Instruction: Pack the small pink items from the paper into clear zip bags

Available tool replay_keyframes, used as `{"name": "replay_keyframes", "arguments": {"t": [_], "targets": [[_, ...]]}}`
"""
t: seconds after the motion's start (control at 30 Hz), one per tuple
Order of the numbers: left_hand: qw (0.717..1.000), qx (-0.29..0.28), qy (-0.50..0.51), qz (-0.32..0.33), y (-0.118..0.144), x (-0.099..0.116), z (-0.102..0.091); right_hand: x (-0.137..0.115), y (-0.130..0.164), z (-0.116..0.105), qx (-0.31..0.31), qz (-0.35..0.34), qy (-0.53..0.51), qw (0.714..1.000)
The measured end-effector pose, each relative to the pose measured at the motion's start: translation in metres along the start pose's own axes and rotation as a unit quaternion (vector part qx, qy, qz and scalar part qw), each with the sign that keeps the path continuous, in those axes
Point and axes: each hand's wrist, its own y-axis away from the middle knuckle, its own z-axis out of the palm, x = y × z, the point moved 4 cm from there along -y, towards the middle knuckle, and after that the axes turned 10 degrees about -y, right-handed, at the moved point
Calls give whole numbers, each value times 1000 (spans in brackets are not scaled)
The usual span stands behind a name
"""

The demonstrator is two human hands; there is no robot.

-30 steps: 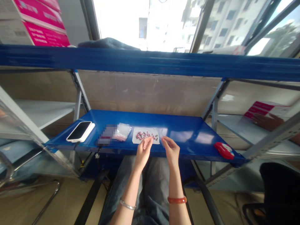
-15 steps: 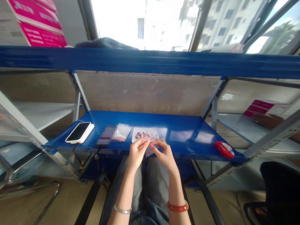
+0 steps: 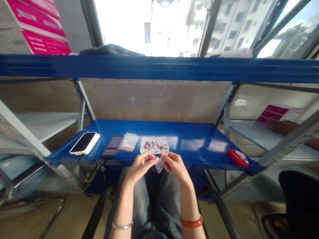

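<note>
Head view, nearest first: both forearms rise from the bottom edge over the person's lap, elbows cut off by the frame, a silver bangle point(image 3: 122, 226) on the left wrist and an orange bangle point(image 3: 191, 221) on the right. The left hand point(image 3: 140, 165) and right hand point(image 3: 175, 165) meet just in front of the shelf edge, fingers curled inward, and between their fingertips they pinch a small clear plastic bag point(image 3: 159, 164) that hangs down from the grip. It is too small and see-through to tell whether anything is inside, or whether its mouth is open; it looks empty, perhaps.

Just beyond the hands, on the blue shelf point(image 3: 199, 142), lies a white sheet with a scatter of small red and dark beads point(image 3: 154, 145); single pieces cannot be made out. Left of it sits a stack of clear bags point(image 3: 130, 141), then a blurred-out patch hiding whatever is there, then a phone point(image 3: 84, 143) face up near the left corner. A red object point(image 3: 238, 158) rests near the right corner, well apart from the hands. Farther right, another person's hand point(image 3: 282, 126) lies on a grey shelf beside a pink and white box point(image 3: 279, 113), partly hidden by the rack's upright.
</note>
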Motion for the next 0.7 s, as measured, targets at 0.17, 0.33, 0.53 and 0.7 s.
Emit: {"name": "replay_keyframes", "arguments": {"t": [0.17, 0.33, 0.53, 0.7], "targets": [[999, -41, 7, -16, 0, -6, 10, 4, 3, 15, -57, 22, 0, 998], [992, -87, 86, -14, 1, -8, 17, 4, 7, 28, -96, 40, -41, 994], [990, -45, 133, -21, -1, -12, 13, 4, 7, 30, -75, 35, -59, 995], [999, 43, -15, 5, 0, -9, 12, 12, 2, 25, -4, -15, 71, 997]]}}
